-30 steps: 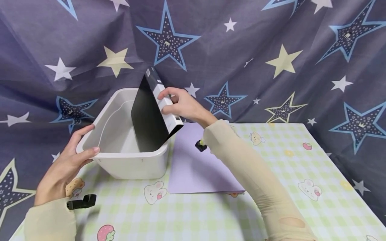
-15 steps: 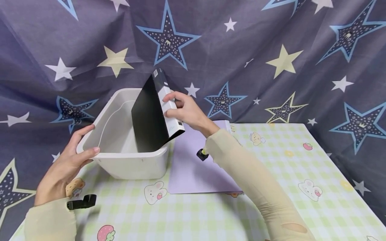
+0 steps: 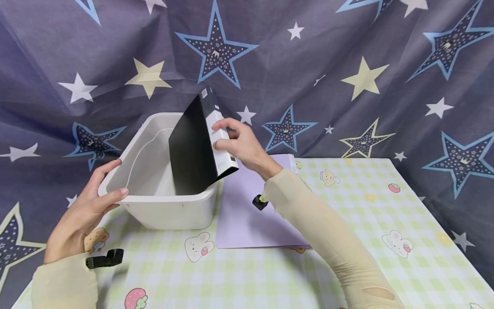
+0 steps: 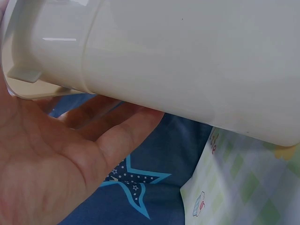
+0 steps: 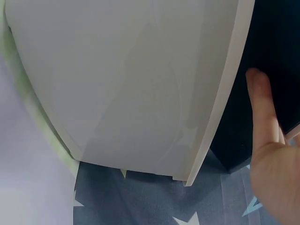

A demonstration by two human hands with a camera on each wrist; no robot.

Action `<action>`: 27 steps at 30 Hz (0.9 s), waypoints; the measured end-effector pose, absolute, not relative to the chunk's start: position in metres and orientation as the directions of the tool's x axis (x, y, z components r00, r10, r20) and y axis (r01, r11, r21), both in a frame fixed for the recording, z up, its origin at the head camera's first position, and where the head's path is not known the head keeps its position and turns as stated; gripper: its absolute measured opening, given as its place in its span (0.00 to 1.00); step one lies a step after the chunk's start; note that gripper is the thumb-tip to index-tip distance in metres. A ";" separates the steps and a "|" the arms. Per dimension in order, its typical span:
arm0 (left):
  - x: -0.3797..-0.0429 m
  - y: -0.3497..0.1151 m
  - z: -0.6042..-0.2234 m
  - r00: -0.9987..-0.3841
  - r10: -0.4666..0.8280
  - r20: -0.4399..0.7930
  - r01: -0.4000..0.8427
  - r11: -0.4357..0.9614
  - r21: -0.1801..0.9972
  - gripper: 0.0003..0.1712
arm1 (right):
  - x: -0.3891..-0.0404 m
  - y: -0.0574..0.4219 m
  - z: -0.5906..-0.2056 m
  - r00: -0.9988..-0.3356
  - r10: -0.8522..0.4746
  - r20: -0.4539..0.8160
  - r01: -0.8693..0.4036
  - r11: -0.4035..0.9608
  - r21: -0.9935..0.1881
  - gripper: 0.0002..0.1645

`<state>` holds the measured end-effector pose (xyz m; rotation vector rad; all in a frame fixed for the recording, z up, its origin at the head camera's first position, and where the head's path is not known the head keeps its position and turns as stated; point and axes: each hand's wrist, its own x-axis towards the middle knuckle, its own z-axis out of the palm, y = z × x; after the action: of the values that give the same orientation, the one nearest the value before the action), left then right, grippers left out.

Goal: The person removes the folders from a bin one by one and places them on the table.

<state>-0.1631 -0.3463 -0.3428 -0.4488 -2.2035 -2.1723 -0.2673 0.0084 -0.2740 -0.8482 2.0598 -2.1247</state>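
Observation:
A white plastic bin (image 3: 170,212) stands on the left part of the table. My left hand (image 3: 82,210) grips its left front corner, thumb over the rim. In the left wrist view, that hand's fingers (image 4: 126,133) lie along the bin's outer wall. A black binder (image 3: 191,150) with a black-and-white spine leans tilted in the bin, its lower part inside and its spine above the right rim. My right hand (image 3: 245,143) holds the binder around the spine. From the right wrist, a finger (image 5: 262,103) shows against the binder's dark cover, outside the bin wall (image 5: 122,93).
A light purple sheet or folder (image 3: 247,223) lies flat on the table, right beside the bin and partly under my right forearm. The table has a green-and-white checked cloth (image 3: 347,240). A dark star-patterned curtain (image 3: 270,77) hangs behind.
My right hand and the binder have shifted a little to the right, the spine leaning farther past the bin's right rim. My left hand and the bin have stayed put.

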 end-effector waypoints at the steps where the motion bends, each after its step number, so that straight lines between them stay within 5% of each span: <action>1: -0.163 -0.346 -0.343 -0.959 0.192 0.210 0.213 -0.006 0.977 0.43 | -0.267 0.009 -0.274 -0.846 -0.406 0.345 -0.330 -0.109 -0.938 0.22; 27: -0.162 -0.346 -0.345 -0.956 0.198 0.217 0.220 -0.006 0.976 0.43 | -0.261 0.027 -0.276 -0.854 -0.368 0.369 -0.321 -0.187 -0.929 0.23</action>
<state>-0.1617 -0.3460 -0.3451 -0.4632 -2.2039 -2.1679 -0.2612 0.0269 -0.2763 -0.8395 1.9822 -2.2435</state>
